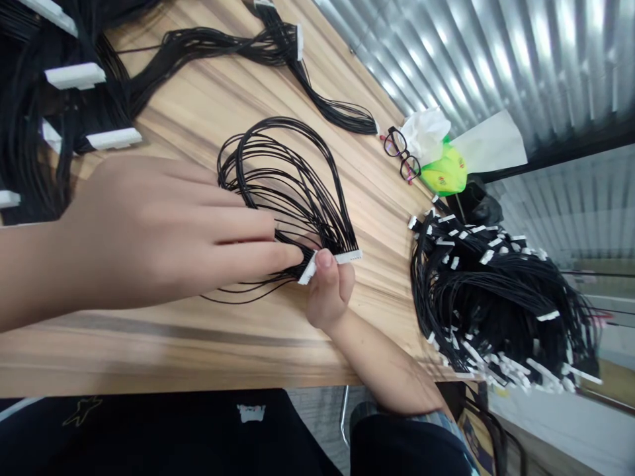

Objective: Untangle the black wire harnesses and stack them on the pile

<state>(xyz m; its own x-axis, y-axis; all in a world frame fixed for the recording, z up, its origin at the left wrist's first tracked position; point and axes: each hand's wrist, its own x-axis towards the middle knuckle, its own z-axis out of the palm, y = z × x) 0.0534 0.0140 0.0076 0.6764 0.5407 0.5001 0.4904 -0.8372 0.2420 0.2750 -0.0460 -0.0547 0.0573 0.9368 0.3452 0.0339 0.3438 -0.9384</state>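
Right hand (pixel 330 291) pinches white connectors (pixel 350 256), left hand (pixel 159 231) is fairly flat over black wires (pixel 302 173) (can't tell its grip), green bag (pixel 445 172) print's unreadable.

Head camera, close above the table

The head view looks forward and steeply down from above the near edge of the pale, wood-grained table (pixel 198 344). Across the tabletop, the left hand (pixel 183 231) looms nearest the lens; the right hand (pixel 327 297) and looped black wire bundle (pixel 322 228) look smaller. The wide frame also takes in dark cloth (pixel 173 436) below the table's near edge and silvery corrugated sheeting (pixel 476 53) beyond its far side
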